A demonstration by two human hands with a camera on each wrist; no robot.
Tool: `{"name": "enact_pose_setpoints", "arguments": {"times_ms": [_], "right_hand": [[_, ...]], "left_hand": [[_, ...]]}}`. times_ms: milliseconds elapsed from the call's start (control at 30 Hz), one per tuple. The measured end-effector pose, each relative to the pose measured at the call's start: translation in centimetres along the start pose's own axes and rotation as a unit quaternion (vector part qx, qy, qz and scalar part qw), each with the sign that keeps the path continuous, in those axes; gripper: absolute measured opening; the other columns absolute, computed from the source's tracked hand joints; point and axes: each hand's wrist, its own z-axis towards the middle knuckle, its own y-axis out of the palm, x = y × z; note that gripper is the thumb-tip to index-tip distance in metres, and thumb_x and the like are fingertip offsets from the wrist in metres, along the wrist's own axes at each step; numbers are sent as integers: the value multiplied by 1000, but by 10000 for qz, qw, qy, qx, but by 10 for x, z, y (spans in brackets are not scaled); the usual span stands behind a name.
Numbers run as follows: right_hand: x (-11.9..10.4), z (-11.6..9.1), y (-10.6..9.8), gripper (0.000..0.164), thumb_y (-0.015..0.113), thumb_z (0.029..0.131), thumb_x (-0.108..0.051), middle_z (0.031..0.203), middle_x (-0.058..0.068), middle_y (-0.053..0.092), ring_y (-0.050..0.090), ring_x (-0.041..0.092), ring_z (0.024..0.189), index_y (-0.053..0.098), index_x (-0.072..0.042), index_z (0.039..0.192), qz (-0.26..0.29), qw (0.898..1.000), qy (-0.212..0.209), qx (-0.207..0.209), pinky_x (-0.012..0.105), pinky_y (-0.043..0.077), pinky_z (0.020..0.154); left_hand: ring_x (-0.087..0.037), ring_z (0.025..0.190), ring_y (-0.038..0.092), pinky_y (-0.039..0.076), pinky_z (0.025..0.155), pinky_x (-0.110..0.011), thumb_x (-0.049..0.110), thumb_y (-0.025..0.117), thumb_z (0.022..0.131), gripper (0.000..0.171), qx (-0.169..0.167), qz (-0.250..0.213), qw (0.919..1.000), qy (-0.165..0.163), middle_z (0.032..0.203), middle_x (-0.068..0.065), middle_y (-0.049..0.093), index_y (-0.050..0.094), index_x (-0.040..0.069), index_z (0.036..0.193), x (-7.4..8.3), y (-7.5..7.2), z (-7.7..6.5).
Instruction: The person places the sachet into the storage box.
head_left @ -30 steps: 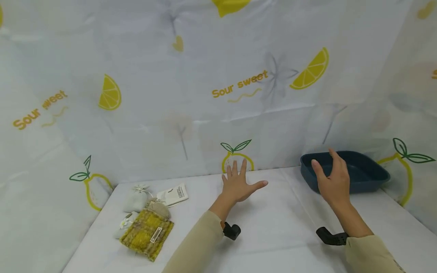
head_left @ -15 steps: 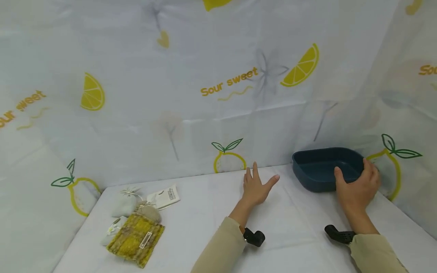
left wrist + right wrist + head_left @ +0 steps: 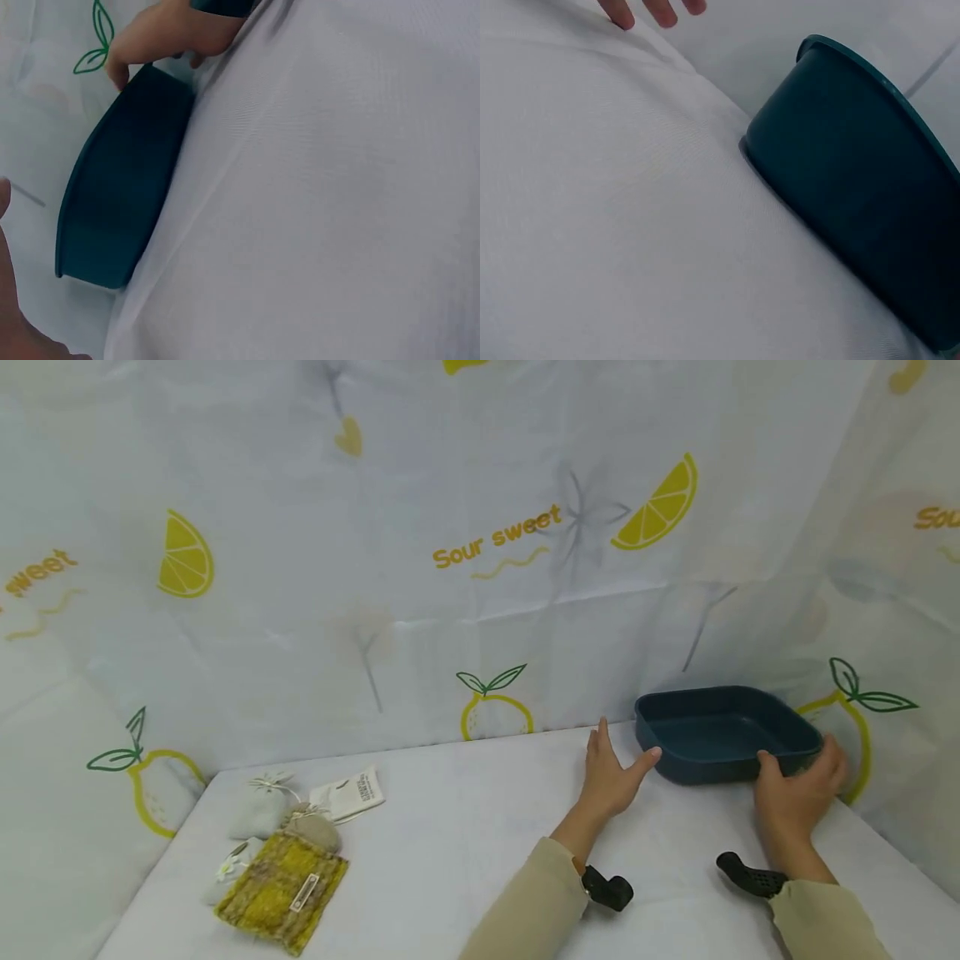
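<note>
Across swept the left hand [image 3: 611,781], closer to the dark blue basin [image 3: 712,772] than half a second earlier, while the right hand [image 3: 797,789] had settled lower at its near right corner! That left the basin flanked on two sides, and I judged the work to be at the point of taking hold of it. The left hand was spread wide, thumb up, holding nothing, just beside the left end; the wrist views showed a gap. The right had its thumb by the near wall and its fingers bent around the right end, half cupped; whether it truly gripped, I couldn't tell.

The basin stood upright at the table's [image 3: 450,852] far right, against the lemon-print curtain [image 3: 300,568], its smooth floor on show and nothing visible inside. Over at the left sat a yellow plaid pouch [image 3: 273,889], overlapping a tan drawstring pouch [image 3: 317,833], beside a pale drawstring pouch [image 3: 257,817]; their contents were hidden.
</note>
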Motion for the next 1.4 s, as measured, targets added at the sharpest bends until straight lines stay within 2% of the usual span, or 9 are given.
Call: {"name": "enact_pose_setpoints", "arguments": {"times_ms": [267,367,467,567,667,867,1100,1233,1400], "right_hand": [[-2,-2,2,77,46,95,-22,171,3,10,10,20,158,13,-21,164,136,9992,334,-145,36,10,130],[-4,-2,5,77,45,95,-23,171,3,11,9,19,159,11,-21,164,193,9986,448,-222,34,9,130],[-4,-4,5,77,43,95,-23,172,3,8,7,19,159,9,-21,165,208,9975,580,-333,34,7,130],[-3,-5,4,75,41,96,-23,172,6,9,8,22,159,11,-18,164,157,9969,669,-389,36,7,130],[-2,-7,3,72,41,97,-25,170,9,13,11,24,159,15,-16,163,106,9962,768,-403,38,8,130],[-4,-5,1,79,48,98,-33,172,3,5,5,17,159,7,-20,164,294,9951,848,-417,33,6,130],[-4,-3,0,87,44,97,-33,172,-1,-8,-5,13,159,-10,-22,163,138,9925,1019,-654,32,-1,130],[-3,-2,4,88,47,97,-34,173,2,-5,-3,16,160,-8,-19,164,157,9919,1113,-599,33,1,130],[-1,2,6,84,55,97,-38,171,6,12,12,20,158,8,-20,164,285,9927,1159,-191,35,10,130]], "left_hand": [[-19,156,24,27,126,-44,45,68,93,87,-164,-747,9970,120,169,-2,21,19,24,162,4,24,9],[-17,156,25,27,126,-42,43,68,94,85,-135,-863,9960,187,168,3,24,21,25,162,8,31,13],[-18,155,27,29,125,-42,41,68,94,84,-160,-752,9967,277,168,3,25,21,27,162,11,39,15],[-19,156,25,29,125,-41,38,65,96,81,-279,-752,9966,186,169,2,21,18,33,162,14,47,15],[-18,157,23,28,125,-39,33,62,96,80,-293,-891,9955,103,170,0,19,17,34,162,16,53,15],[-12,155,26,29,124,-34,28,55,93,76,57,-1045,9945,-11,169,7,23,22,33,162,22,56,14],[-6,152,30,29,123,-26,23,51,98,66,260,-1097,9936,80,166,9,30,30,24,160,23,55,17],[-7,151,33,31,123,-26,26,57,98,67,395,-954,9946,126,165,10,31,31,23,160,17,54,18],[-7,149,37,35,121,-26,23,60,94,69,673,-901,9933,252,163,9,37,35,20,159,12,53,18]]}}
